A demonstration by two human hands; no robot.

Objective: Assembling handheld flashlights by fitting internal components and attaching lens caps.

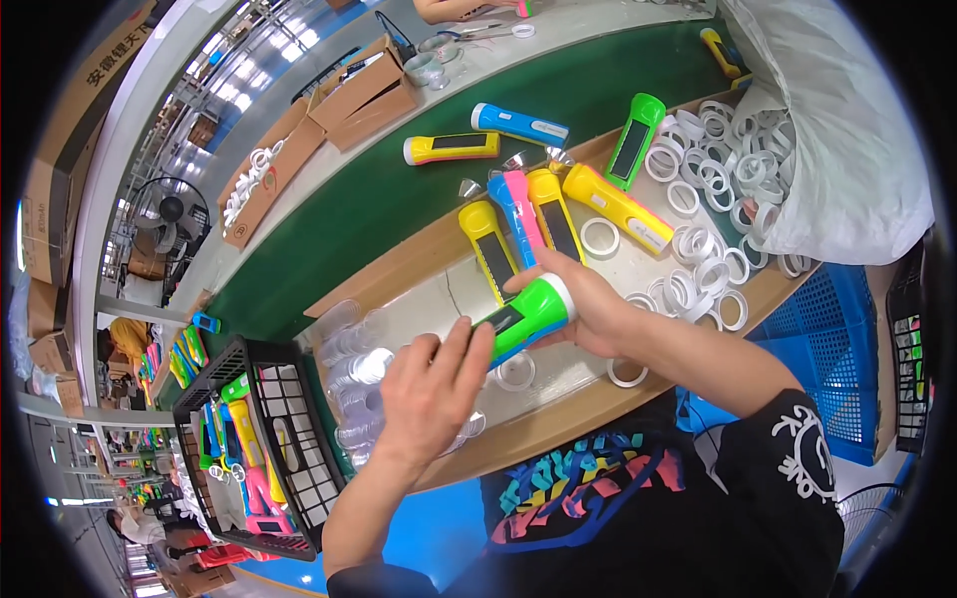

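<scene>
A green and blue flashlight point(530, 321) with a white head ring is held between both hands above a shallow cardboard tray point(558, 427). My left hand point(431, 391) closes round its rear end. My right hand point(586, 307) grips it near the head, its fingers partly hidden behind the body. Just beyond the hands lie a yellow flashlight point(486, 249), a blue and pink flashlight point(515, 214) and another yellow flashlight point(554, 214). White rings point(600, 237) lie scattered to the right, and clear plastic discs point(367, 367) are piled at the left end.
More flashlights, including a green one point(635, 140), lie toward the back. A white sack point(832, 130) spills rings at the right. At the left stands a black crate point(299, 424) of colourful flashlights; a blue crate point(832, 349) stands at right. Cardboard boxes point(364, 95) line the far ledge.
</scene>
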